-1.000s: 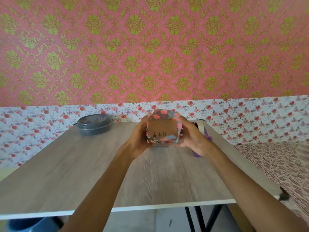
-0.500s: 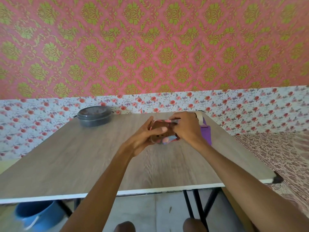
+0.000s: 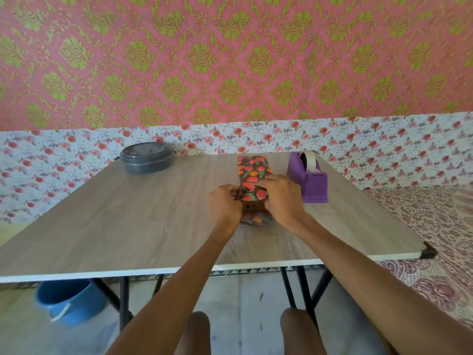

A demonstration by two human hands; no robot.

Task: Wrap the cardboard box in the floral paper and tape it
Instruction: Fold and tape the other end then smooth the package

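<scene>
A long cardboard box lies on the wooden table, pointing away from me, wrapped in dark floral paper with red and orange flowers. Its near end shows bare brown cardboard, with a paper flap lying below it on the table. My left hand pinches the paper at the box's near left corner. My right hand curls over the near right corner and presses the paper down on top. A purple tape dispenser with a white roll stands just right of the box.
A dark round lidded container sits at the table's far left. A blue bucket stands on the floor under the left side. A patterned bedspread lies to the right. My knees show below the table's near edge.
The box was held up end-on in both hands; it now lies flat on the table, pointing away from me. Both hands have shifted to its near end.
</scene>
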